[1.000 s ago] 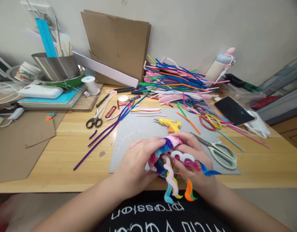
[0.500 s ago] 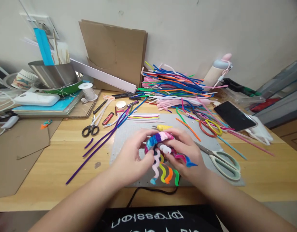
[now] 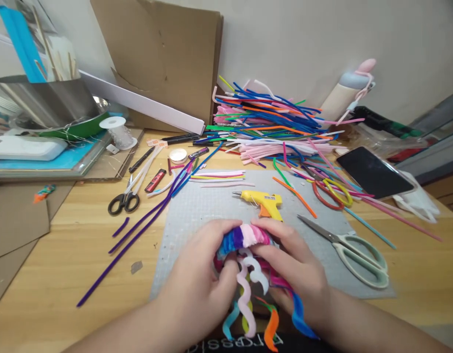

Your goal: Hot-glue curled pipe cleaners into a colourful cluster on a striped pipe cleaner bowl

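Fuzzy striped ring [image 3: 244, 237] is between the hands, near side of yellow glue gun [image 3: 265, 200]. Left hand [image 3: 197, 274] and right hand [image 3: 300, 267] both partly closed, gripping opposite sides. Vs half a second ago: white curl [image 3: 259, 277] and blue curl [image 3: 299, 314] now hang down; gun mostly uncovered.

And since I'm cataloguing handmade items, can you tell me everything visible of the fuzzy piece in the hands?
The fuzzy piece has a thick, curved band in blue, purple, pale pink and magenta, and looks made of pipe cleaners. Wavy strands hang below: light blue, yellow, pale pink, white, orange and blue among them. The left hand and right hand hold its two sides, hiding parts of it, with the grey mat behind.
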{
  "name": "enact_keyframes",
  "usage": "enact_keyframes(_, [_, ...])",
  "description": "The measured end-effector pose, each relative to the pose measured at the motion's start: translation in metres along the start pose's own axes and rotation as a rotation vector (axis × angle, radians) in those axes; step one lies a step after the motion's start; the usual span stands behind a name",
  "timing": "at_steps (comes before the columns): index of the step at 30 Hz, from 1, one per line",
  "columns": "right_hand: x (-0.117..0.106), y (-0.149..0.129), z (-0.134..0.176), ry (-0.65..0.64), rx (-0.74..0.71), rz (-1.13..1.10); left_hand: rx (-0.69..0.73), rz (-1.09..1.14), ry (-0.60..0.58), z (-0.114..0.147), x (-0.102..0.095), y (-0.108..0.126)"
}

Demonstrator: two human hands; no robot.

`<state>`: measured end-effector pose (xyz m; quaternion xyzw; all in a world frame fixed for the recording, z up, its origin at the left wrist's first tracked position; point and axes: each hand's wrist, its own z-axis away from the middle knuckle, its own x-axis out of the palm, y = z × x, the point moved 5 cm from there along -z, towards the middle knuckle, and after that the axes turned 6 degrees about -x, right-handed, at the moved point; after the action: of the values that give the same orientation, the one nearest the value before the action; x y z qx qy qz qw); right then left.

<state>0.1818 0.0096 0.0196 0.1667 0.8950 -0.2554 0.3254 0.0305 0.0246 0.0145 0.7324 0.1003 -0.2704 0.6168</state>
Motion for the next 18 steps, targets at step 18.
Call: enact_keyframes(18, [-0.0003,0.0047,-0.0002,-0.004,0.112,-0.088,-0.019,0.061,0.000,0.0035,-0.0020,0.0016])
